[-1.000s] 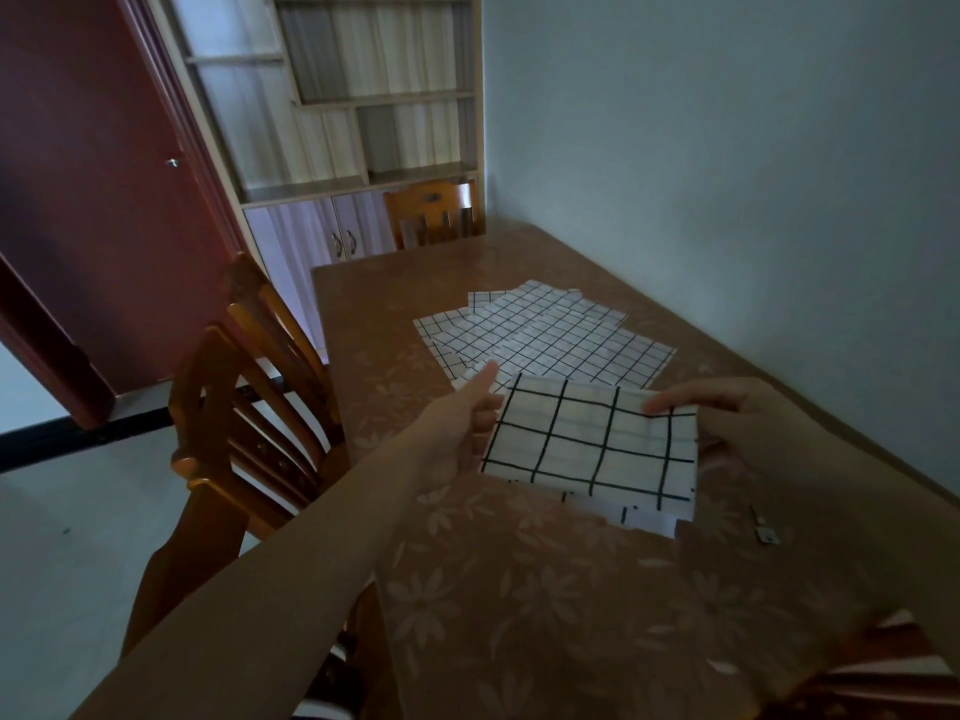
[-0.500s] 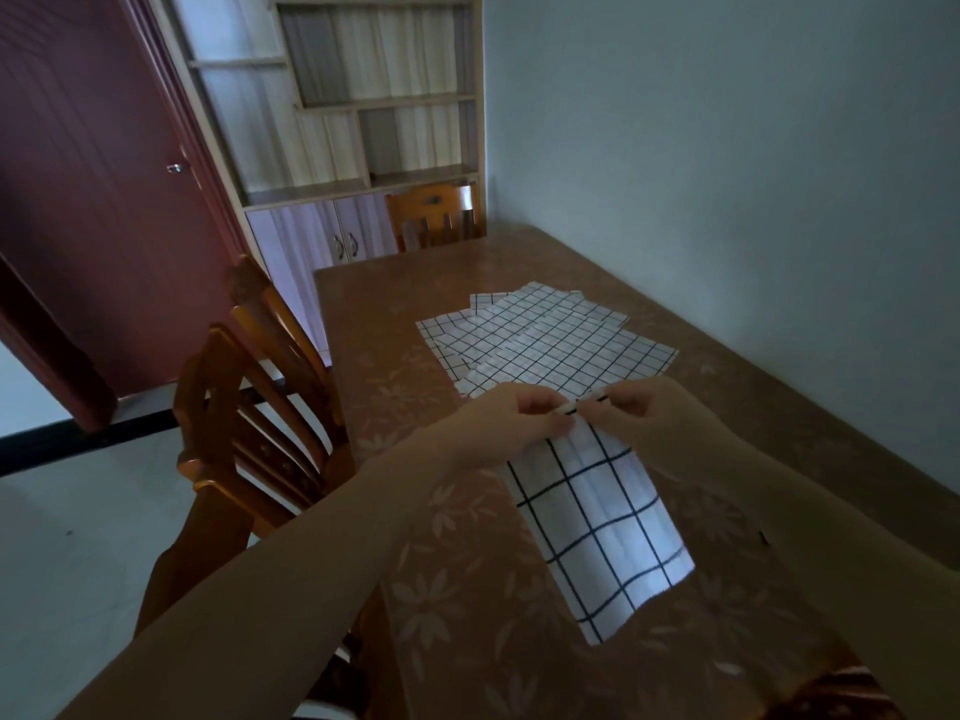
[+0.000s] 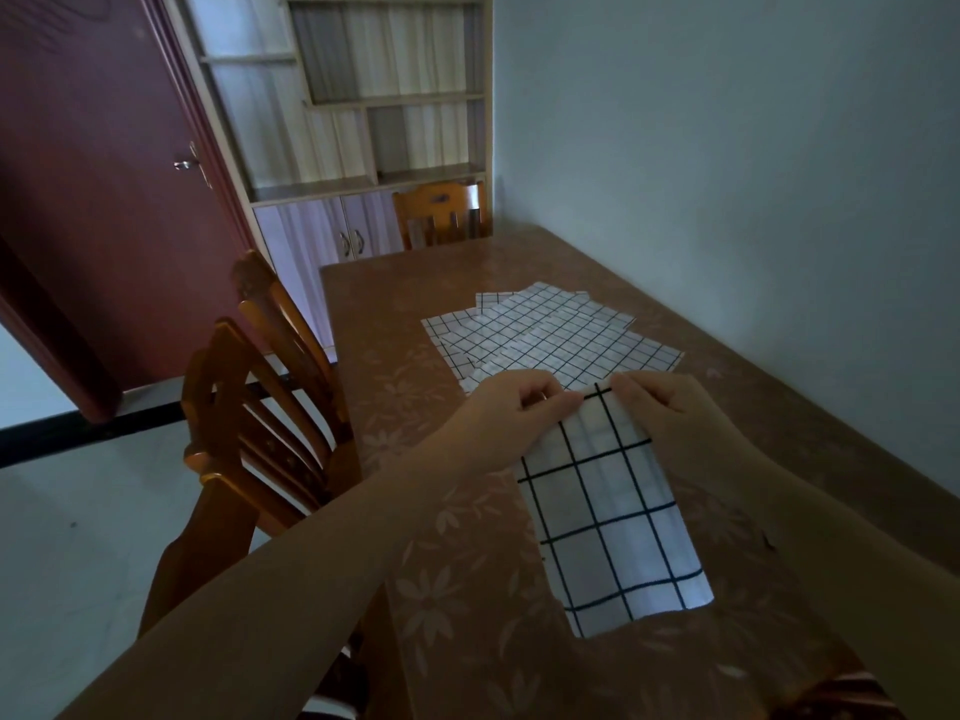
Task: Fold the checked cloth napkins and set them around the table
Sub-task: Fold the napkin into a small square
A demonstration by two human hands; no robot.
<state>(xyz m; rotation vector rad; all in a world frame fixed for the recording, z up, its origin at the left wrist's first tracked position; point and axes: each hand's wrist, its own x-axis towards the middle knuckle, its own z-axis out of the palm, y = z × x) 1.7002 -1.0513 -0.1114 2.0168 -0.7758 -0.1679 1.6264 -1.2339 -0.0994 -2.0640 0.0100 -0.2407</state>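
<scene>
Where hands point(image 3: 524, 407) pinch, napkin pile point(image 3: 550, 335) beyond.

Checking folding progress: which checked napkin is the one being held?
The near napkin, a narrow strip pinched at its far edge by left hand and right hand. The pile behind lies flat, untouched.

no readable text, labels or numbers

1 head-worn view looks forward and down along the tabletop point(image 3: 519, 641) from close above, facing the far shelves point(image 3: 363, 96).
</scene>
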